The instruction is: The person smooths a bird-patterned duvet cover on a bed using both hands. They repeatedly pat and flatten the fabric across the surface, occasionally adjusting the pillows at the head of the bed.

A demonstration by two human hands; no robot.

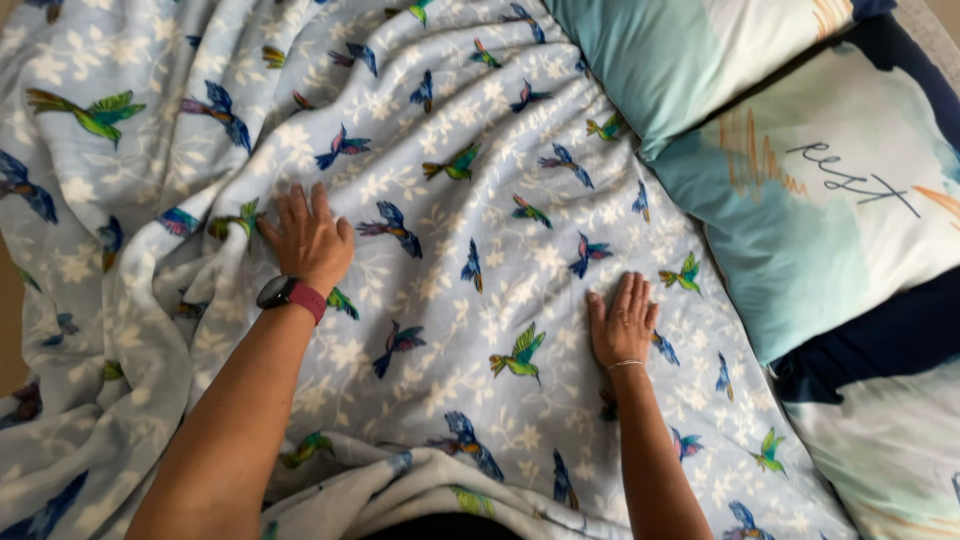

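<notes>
A light blue blanket (470,150) printed with white leaves and colourful hummingbirds covers the bed, rumpled into folds at the left and front. My left hand (308,238) lies flat on it, palm down with fingers together, and a dark watch with a maroon strap (290,295) sits on that wrist. My right hand (622,322) also presses flat on the blanket, further right and nearer to me, with a thin bracelet at its wrist. Neither hand grips anything.
Teal, white and navy pillows (830,180) lie along the right side, one (690,55) overlapping another, and a third pillow (890,450) sits at the lower right. The blanket's thick folds (120,330) bunch at the left.
</notes>
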